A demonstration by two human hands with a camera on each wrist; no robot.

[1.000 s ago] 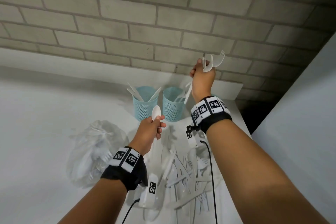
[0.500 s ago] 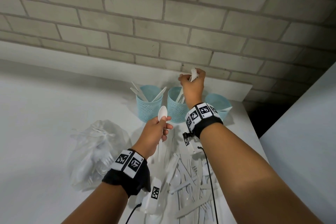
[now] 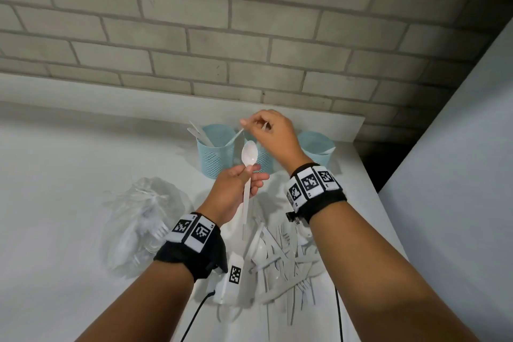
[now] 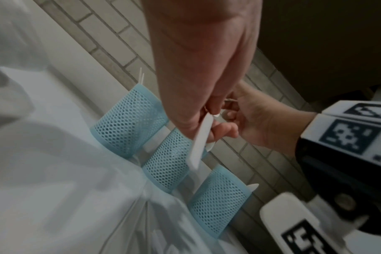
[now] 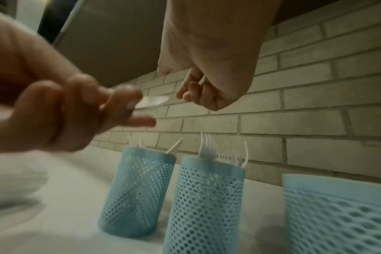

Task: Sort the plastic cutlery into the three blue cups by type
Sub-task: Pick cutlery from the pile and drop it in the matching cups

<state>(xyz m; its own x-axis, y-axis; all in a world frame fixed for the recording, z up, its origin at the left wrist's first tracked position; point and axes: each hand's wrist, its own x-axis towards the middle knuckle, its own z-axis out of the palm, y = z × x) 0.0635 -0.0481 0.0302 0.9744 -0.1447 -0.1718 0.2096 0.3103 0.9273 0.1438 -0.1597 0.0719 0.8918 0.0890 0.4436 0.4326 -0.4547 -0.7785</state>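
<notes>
Spoon [image 3: 249, 155], white plastic, stands bowl-up in my left hand [image 3: 231, 193], pinched by its handle before the three blue cups [image 5: 203, 197]. Left cup [image 3: 215, 151] holds knives, middle cup forks [image 5: 208, 147]. My right hand [image 3: 273, 136] above them pinches thin white cutlery. Loose cutlery [image 3: 283, 261] and a clear bag [image 3: 144, 219] lie nearer me.

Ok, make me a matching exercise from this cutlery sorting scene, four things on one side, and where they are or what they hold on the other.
Things
1. spoon
2. left cup
3. middle cup
4. clear bag

Place or state
A. holds forks
B. lies crumpled to the left of the loose cutlery
C. gripped upright by the left hand
D. has knives sticking out

Pairs: 1-C, 2-D, 3-A, 4-B
</notes>
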